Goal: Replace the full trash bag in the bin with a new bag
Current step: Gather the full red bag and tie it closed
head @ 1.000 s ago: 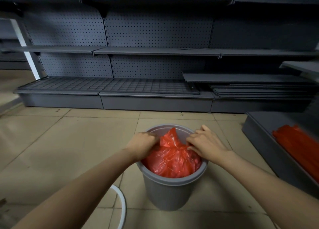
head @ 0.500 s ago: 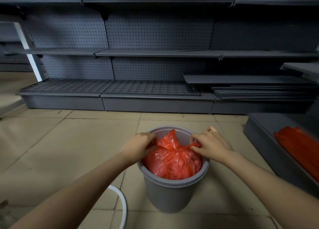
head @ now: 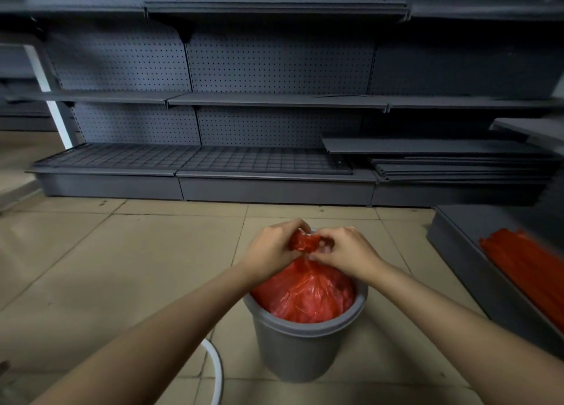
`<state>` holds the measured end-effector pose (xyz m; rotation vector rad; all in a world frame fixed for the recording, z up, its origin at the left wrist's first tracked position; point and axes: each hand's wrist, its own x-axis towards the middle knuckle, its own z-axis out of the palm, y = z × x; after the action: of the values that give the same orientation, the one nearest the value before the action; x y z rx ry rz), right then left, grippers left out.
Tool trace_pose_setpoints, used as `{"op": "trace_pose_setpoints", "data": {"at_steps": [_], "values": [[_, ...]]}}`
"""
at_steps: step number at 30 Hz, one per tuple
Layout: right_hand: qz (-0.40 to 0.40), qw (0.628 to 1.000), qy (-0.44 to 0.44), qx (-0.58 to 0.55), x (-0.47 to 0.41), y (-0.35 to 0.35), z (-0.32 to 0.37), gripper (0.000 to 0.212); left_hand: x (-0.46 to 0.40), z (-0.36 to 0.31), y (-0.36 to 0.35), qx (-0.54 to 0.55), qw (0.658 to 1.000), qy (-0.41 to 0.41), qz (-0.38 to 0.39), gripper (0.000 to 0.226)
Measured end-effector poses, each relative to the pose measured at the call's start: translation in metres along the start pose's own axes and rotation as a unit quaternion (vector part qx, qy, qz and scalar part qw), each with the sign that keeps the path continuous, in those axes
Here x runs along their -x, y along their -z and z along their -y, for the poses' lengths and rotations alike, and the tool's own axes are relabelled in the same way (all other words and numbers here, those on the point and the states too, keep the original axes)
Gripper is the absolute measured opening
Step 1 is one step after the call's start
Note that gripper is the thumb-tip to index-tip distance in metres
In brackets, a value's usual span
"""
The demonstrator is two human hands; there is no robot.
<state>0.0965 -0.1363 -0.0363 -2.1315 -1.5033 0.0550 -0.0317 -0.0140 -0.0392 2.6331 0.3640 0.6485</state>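
Note:
A grey round bin [head: 300,351] stands on the tiled floor in front of me. A full red trash bag [head: 305,294] bulges inside it. The bag's gathered top is bunched up above the far rim. My left hand [head: 271,249] grips that bunched top from the left. My right hand [head: 345,250] pinches it from the right, the fingers curled round the red plastic. The two hands meet over the bin. A stack of folded red bags [head: 528,270] lies on a low grey shelf at the right.
Grey pegboard shelving [head: 274,99] runs along the back wall, with loose shelf boards [head: 442,160] stacked at its lower right. A low grey shelf base [head: 476,270] stands close on the right. A white curved ring [head: 215,371] lies on the floor left of the bin.
Both hands came in from the bin's sides and drew the bag's edges together. The gathered top now stands bunched between them, higher over the bin.

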Motion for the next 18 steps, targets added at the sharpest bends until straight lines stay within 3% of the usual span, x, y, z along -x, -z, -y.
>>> {"op": "trace_pose_setpoints", "data": {"at_steps": [7,10,12,18], "values": [[0.055,0.995,-0.065,-0.048,0.000,-0.009,-0.011,0.018,0.002,0.001,-0.008,0.072,0.993,0.089,0.020,0.063],[0.040,0.997,-0.051,-0.049,0.001,-0.010,-0.012,0.006,0.001,0.002,-0.009,0.062,0.994,0.082,0.029,0.040],[0.028,0.998,-0.043,-0.027,0.001,-0.010,-0.012,0.014,0.001,0.003,-0.011,0.032,0.996,0.072,0.036,0.020],[-0.016,0.999,-0.038,0.034,0.001,-0.008,-0.013,0.015,0.000,0.004,-0.015,0.035,0.996,0.075,0.042,0.017]]}}
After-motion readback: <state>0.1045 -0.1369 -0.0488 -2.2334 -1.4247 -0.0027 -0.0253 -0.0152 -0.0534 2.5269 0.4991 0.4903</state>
